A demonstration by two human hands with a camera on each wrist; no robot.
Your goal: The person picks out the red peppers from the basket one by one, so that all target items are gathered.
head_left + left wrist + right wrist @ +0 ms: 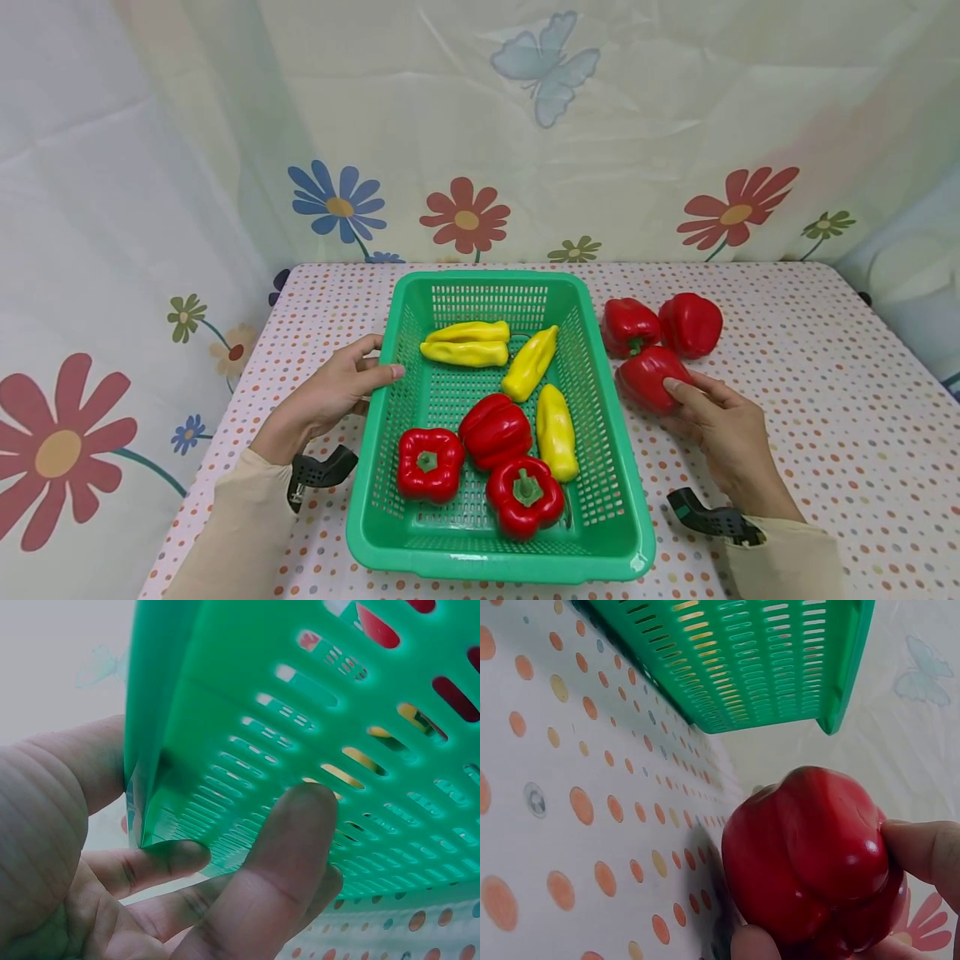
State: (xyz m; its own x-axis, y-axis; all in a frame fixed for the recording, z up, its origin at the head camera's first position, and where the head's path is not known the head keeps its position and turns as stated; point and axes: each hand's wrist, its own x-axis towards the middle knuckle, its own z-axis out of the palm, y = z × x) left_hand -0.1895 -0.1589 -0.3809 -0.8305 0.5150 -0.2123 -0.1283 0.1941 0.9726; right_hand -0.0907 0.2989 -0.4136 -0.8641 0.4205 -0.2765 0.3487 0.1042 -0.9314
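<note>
A green plastic basket [501,567] with slotted walls stands mid-table. My left hand [341,387] grips its left rim, thumb over the edge and fingers against the outer wall [225,735]. On the right, my right hand [723,429] holds a red bell pepper [651,379] between thumb and fingers; the right wrist view shows that pepper [810,862] close up, beside the basket's outer wall [757,667]. Inside the basket lie several long yellow peppers [531,364] in the back and right, and three red bell peppers [497,432] towards the front.
Two more red bell peppers [632,323] [691,325] rest on the dotted tablecloth [817,400], just behind the held one and right of the basket. A flowered curtain [645,150] hangs along the table's back edge.
</note>
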